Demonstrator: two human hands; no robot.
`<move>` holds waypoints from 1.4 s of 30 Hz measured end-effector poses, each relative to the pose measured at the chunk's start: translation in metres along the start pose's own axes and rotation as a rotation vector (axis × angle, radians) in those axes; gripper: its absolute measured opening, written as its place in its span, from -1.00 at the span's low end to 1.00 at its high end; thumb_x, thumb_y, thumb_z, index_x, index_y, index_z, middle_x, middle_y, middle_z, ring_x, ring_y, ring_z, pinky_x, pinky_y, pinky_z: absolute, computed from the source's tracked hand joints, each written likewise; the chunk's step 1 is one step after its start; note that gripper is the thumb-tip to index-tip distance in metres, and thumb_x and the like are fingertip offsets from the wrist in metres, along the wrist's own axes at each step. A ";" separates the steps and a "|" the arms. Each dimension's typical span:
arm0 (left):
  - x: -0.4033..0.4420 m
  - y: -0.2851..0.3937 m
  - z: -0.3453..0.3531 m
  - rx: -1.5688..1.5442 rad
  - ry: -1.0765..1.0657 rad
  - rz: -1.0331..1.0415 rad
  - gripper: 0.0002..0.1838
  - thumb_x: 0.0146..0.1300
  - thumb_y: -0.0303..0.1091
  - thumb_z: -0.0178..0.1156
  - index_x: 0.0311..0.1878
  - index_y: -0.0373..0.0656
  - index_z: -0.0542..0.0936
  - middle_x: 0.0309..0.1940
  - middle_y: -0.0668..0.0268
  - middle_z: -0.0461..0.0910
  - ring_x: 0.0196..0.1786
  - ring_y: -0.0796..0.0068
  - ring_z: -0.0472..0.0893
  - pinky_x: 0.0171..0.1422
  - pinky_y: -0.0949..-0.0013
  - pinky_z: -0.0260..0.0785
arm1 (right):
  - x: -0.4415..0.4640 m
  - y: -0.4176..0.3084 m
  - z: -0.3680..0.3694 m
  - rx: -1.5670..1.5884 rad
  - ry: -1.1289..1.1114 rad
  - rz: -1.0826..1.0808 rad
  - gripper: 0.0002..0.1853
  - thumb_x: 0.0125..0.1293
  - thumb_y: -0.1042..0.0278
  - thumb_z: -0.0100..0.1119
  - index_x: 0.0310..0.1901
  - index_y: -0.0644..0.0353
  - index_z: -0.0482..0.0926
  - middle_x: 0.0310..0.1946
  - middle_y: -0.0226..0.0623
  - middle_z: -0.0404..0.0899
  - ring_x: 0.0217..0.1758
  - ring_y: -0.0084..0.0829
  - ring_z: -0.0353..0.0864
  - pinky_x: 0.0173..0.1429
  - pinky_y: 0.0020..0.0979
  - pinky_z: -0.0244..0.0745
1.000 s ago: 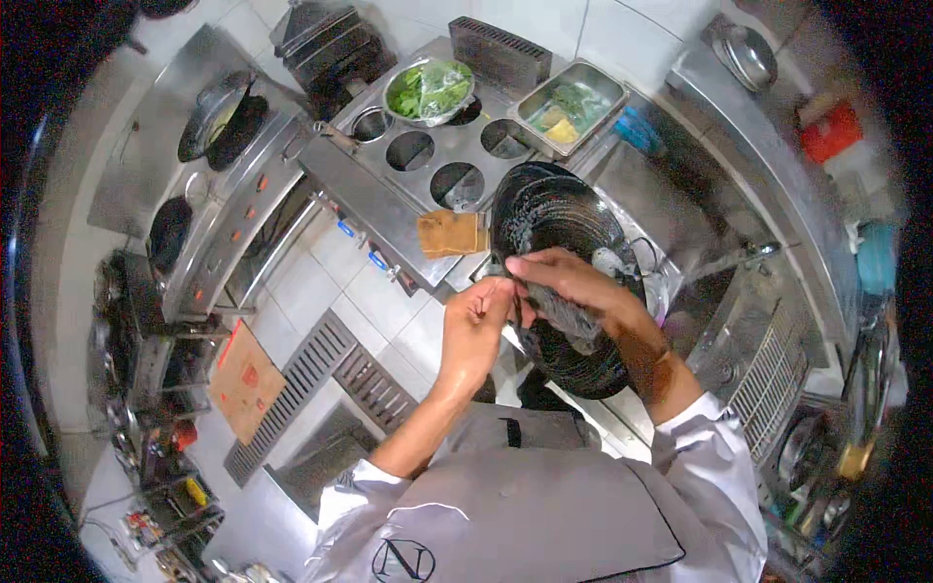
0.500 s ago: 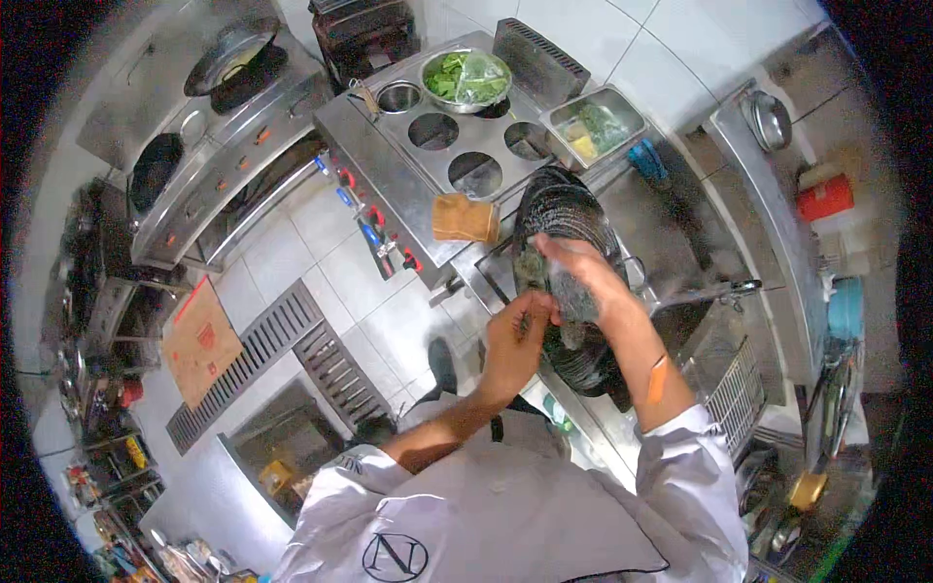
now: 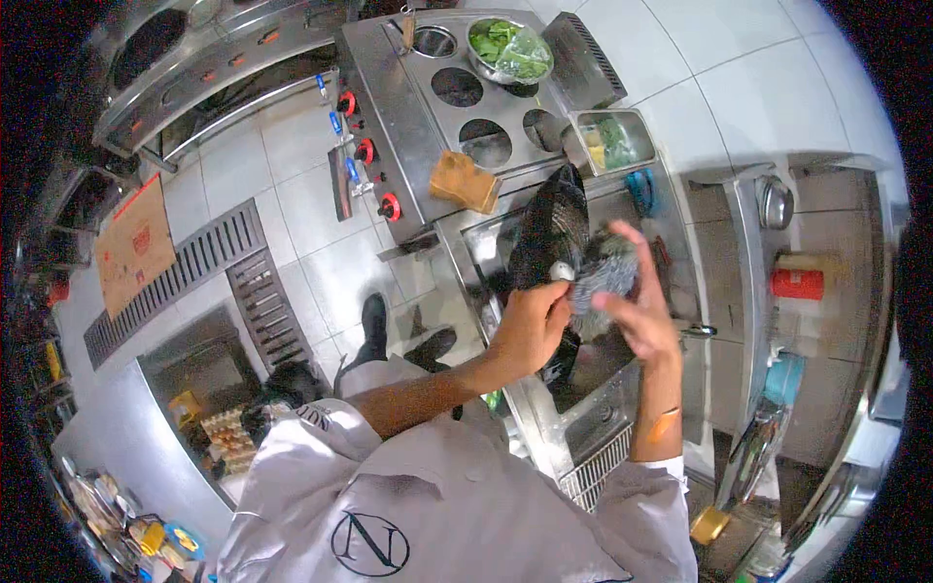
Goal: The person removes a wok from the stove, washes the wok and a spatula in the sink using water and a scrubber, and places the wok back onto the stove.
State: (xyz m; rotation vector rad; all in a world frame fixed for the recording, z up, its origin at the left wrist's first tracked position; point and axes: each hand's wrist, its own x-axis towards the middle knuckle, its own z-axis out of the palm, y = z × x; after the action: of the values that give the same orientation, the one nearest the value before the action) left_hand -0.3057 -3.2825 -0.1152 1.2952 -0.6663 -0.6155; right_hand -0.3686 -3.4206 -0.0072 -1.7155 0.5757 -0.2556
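Note:
A black wok [image 3: 549,228] is tilted on its side over the sink [image 3: 603,374], its far edge rising near the stove. My left hand [image 3: 533,325] is closed on the wok's near edge, with a small white round spot just above its fingers. To its right, my right hand [image 3: 641,306] is curled round a grey, mesh-like scouring pad [image 3: 604,272], thumb and fingers on either side of it. The pad is beside the wok; whether it touches the wok I cannot tell.
Beyond the sink are a brown cloth [image 3: 465,182], a steel stove [image 3: 418,126], a bowl of green leaves [image 3: 510,51] and a metal tray [image 3: 612,141]. A blue cloth [image 3: 640,192] lies at the sink's back edge. A wire rack [image 3: 598,471] stands near my body.
The view has swung to the right. The wok has turned more edge-on, and my right hand with the scouring pad has come out to the wok's right side.

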 end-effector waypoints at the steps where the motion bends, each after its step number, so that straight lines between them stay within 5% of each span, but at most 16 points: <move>1: 0.000 -0.005 0.001 0.085 0.003 0.032 -0.86 0.39 -0.46 0.08 -0.13 -0.32 0.57 -0.46 0.14 0.61 -0.41 0.33 0.60 -0.20 0.25 0.46 | 0.001 0.004 0.000 -0.010 -0.006 0.000 -0.32 0.10 0.44 0.44 0.30 0.09 0.41 0.16 -0.27 0.48 0.15 -0.40 0.52 0.27 -0.39 0.40; 3: 0.001 -0.001 -0.001 0.076 0.012 0.031 -0.88 0.37 -0.48 0.09 -0.14 -0.31 0.58 -0.46 0.10 0.62 -0.39 0.25 0.63 -0.21 0.23 0.46 | 0.002 0.005 0.007 -0.354 -0.160 -0.062 -0.53 0.16 0.51 0.39 0.12 0.16 0.51 -0.02 -0.34 0.55 0.01 -0.42 0.56 0.16 -0.39 0.46; 4: 0.002 0.001 -0.002 0.075 0.016 0.031 -0.89 0.35 -0.51 0.10 -0.15 -0.31 0.58 -0.46 0.06 0.63 -0.38 0.18 0.66 -0.23 0.20 0.47 | -0.002 0.001 0.016 -0.226 -0.060 0.079 -0.72 0.23 0.50 0.35 -0.04 0.19 0.53 -0.21 -0.40 0.57 -0.10 -0.47 0.57 0.05 -0.39 0.49; 7: 0.002 0.002 0.000 0.077 0.038 0.074 -0.91 0.32 -0.54 0.11 -0.19 -0.32 0.58 -0.46 0.02 0.64 -0.36 0.08 0.70 -0.24 0.18 0.47 | 0.015 0.005 0.020 -0.579 0.075 -0.052 -0.71 0.22 0.48 0.35 -0.05 0.22 0.51 -0.26 -0.32 0.56 -0.12 -0.49 0.57 0.02 -0.41 0.48; 8: 0.001 0.006 0.000 0.078 0.055 0.117 -0.92 0.32 -0.54 0.11 -0.22 -0.32 0.58 -0.46 0.01 0.64 -0.35 0.05 0.70 -0.24 0.18 0.48 | 0.025 0.009 0.022 -0.734 0.098 -0.243 -0.66 0.18 0.45 0.39 -0.04 0.26 0.49 -0.30 -0.23 0.59 -0.21 -0.48 0.59 -0.07 -0.40 0.50; 12: 0.001 0.006 0.002 0.046 0.082 0.018 -0.94 0.31 -0.54 0.13 -0.27 -0.30 0.58 -0.46 0.00 0.62 -0.34 -0.10 0.64 -0.24 0.09 0.46 | 0.020 -0.019 0.034 -0.810 0.045 -0.044 -0.61 0.08 0.43 0.44 -0.09 0.29 0.49 -0.43 -0.14 0.64 -0.36 -0.37 0.64 -0.18 -0.29 0.53; 15: -0.005 0.007 0.008 0.108 0.198 0.086 -0.89 0.26 -0.50 0.16 -0.39 -0.28 0.50 -0.47 -0.02 0.57 -0.32 -0.19 0.56 -0.11 -0.02 0.31 | 0.026 -0.011 0.029 -0.666 -0.061 0.031 -0.65 0.07 0.46 0.40 -0.12 0.28 0.50 -0.40 -0.06 0.64 -0.35 -0.20 0.68 -0.19 -0.25 0.54; 17: -0.007 0.004 0.007 0.117 0.222 0.089 -0.90 0.25 -0.50 0.16 -0.39 -0.28 0.51 -0.47 -0.03 0.57 -0.31 -0.20 0.56 -0.12 -0.03 0.31 | 0.038 -0.005 0.039 -0.875 -0.046 -0.096 -0.68 0.08 0.46 0.39 -0.14 0.25 0.51 -0.35 0.02 0.65 -0.30 -0.01 0.71 -0.18 -0.21 0.55; 19: 0.001 0.000 0.002 0.127 0.249 0.107 -0.90 0.25 -0.50 0.16 -0.39 -0.28 0.51 -0.47 -0.04 0.56 -0.31 -0.21 0.55 -0.13 -0.04 0.31 | 0.049 0.009 0.051 -0.925 0.137 -0.198 -0.70 0.09 0.44 0.38 -0.16 0.24 0.52 -0.32 0.03 0.67 -0.21 0.06 0.71 -0.15 -0.18 0.56; 21: 0.005 -0.003 -0.006 0.189 0.198 0.055 -0.96 0.27 -0.52 0.16 -0.29 -0.27 0.58 -0.42 -0.03 0.60 -0.28 -0.15 0.60 -0.13 0.01 0.40 | 0.052 0.009 0.055 -0.918 0.155 -0.206 -0.70 0.11 0.42 0.38 -0.15 0.25 0.51 -0.32 0.04 0.67 -0.17 0.04 0.72 -0.12 -0.17 0.56; 27: 0.003 -0.002 -0.004 0.178 0.188 0.079 -0.95 0.27 -0.52 0.16 -0.28 -0.26 0.60 -0.40 -0.03 0.62 -0.27 -0.16 0.60 -0.09 -0.01 0.38 | 0.057 -0.005 0.026 -0.664 -0.253 0.184 -0.53 0.05 0.42 0.37 0.03 0.27 0.49 -0.08 -0.01 0.67 0.01 -0.15 0.69 0.06 -0.22 0.55; 28: 0.003 0.000 -0.001 0.217 0.184 0.069 -0.94 0.27 -0.52 0.16 -0.27 -0.25 0.61 -0.39 -0.02 0.63 -0.27 -0.15 0.61 -0.07 -0.01 0.38 | 0.057 0.019 0.023 -0.857 -0.069 -0.105 -0.57 0.04 0.45 0.37 -0.02 0.27 0.51 -0.19 -0.05 0.69 -0.10 -0.16 0.72 0.01 -0.20 0.56; 33: 0.007 -0.003 -0.001 0.209 0.176 0.060 -0.92 0.26 -0.52 0.15 -0.26 -0.18 0.62 -0.38 0.03 0.66 -0.24 -0.12 0.63 -0.02 -0.01 0.39 | 0.082 0.031 0.037 -1.054 0.006 -0.303 -0.68 0.05 0.46 0.38 -0.12 0.22 0.59 -0.42 -0.15 0.70 -0.32 -0.24 0.74 -0.15 -0.19 0.57; 36: -0.003 -0.010 0.010 0.190 0.138 0.056 -0.88 0.25 -0.57 0.11 -0.24 -0.22 0.63 -0.39 0.05 0.68 -0.27 -0.09 0.67 -0.07 0.04 0.46 | 0.102 0.056 0.032 -0.544 0.033 0.162 -0.81 0.16 0.43 0.36 -0.20 0.27 0.63 -0.36 -0.31 0.72 -0.33 -0.50 0.66 -0.19 -0.37 0.52; 39: -0.009 -0.012 0.015 0.097 0.186 0.035 -0.87 0.24 -0.59 0.10 -0.24 -0.26 0.63 -0.42 0.03 0.66 -0.29 -0.08 0.67 -0.11 0.07 0.48 | 0.090 0.032 0.031 -0.434 -0.038 0.418 -0.81 0.20 0.46 0.34 -0.15 0.26 0.64 -0.33 -0.42 0.70 -0.25 -0.56 0.64 -0.12 -0.40 0.52; 42: -0.001 -0.016 0.007 0.126 0.146 -0.020 -0.89 0.25 -0.56 0.13 -0.26 -0.25 0.64 -0.46 0.01 0.64 -0.34 -0.12 0.63 -0.10 0.01 0.41 | 0.055 -0.001 0.021 -0.425 -0.138 0.374 -0.69 0.13 0.44 0.39 -0.07 0.24 0.63 -0.24 -0.41 0.69 -0.17 -0.55 0.63 -0.03 -0.43 0.53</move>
State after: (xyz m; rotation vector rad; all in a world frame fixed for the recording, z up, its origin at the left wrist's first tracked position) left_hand -0.3123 -3.2891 -0.1296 1.4510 -0.5795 -0.4953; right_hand -0.3115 -3.4299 -0.0184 -1.9665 0.8778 0.2678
